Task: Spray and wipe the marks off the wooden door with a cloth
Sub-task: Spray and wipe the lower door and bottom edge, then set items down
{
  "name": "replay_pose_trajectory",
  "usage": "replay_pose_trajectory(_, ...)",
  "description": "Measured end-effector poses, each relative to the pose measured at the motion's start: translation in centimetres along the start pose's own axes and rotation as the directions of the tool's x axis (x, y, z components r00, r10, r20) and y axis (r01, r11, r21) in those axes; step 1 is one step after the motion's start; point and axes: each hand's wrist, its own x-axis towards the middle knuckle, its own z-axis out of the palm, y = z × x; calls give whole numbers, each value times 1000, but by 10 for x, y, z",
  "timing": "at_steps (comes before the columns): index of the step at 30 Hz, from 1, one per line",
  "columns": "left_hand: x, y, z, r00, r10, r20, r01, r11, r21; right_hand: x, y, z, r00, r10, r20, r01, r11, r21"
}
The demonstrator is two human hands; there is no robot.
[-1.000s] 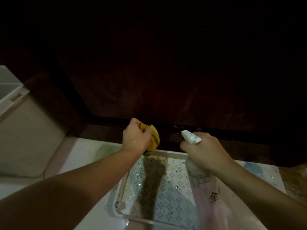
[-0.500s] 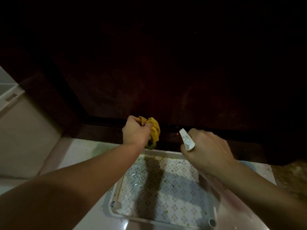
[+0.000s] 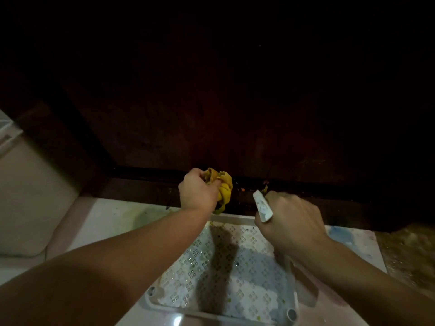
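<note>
In the centre of the frame the left hand (image 3: 196, 192) grips a crumpled yellow cloth (image 3: 223, 189), bunched against the bottom edge of the dark reddish-brown wooden door (image 3: 235, 109). Just right of it, the right hand (image 3: 292, 222) curls around the white plastic spray bottle head (image 3: 262, 205). Below both hands lies a white plastic tray with a diamond-perforated surface (image 3: 235, 267), on the glossy pale tiled floor (image 3: 106, 222).

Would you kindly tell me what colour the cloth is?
The cloth is yellow, gripped in the left hand; seen in the head view.
</note>
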Motion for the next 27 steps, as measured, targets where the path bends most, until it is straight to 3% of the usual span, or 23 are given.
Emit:
replay_pose_trajectory(5,-10,7,23,996,65,-62,-63,998,19,2,12,3,999,34,11,-34,998,48)
replay_pose_trajectory(8,-20,16,41,972,231,-34,-223,962,160,0,19,3,999,41,-7,-40,999,32)
replay_pose_trajectory(12,-25,12,48,902,431,20,-417,858,299,-2,29,2,998,64,-5,-64,997,42)
replay_pose_trajectory(16,-25,5,43,781,587,216,-622,693,366,-6,34,0,997,73,-5,-73,997,10)
replay_pose_trajectory(21,-21,-1,37,792,551,263,-610,734,299,-8,39,-1,996,93,2,-93,995,23)
replay_pose_trajectory(27,-22,-7,28,869,470,157,-494,846,201,-9,34,1,998,-15,64,13,999,38)
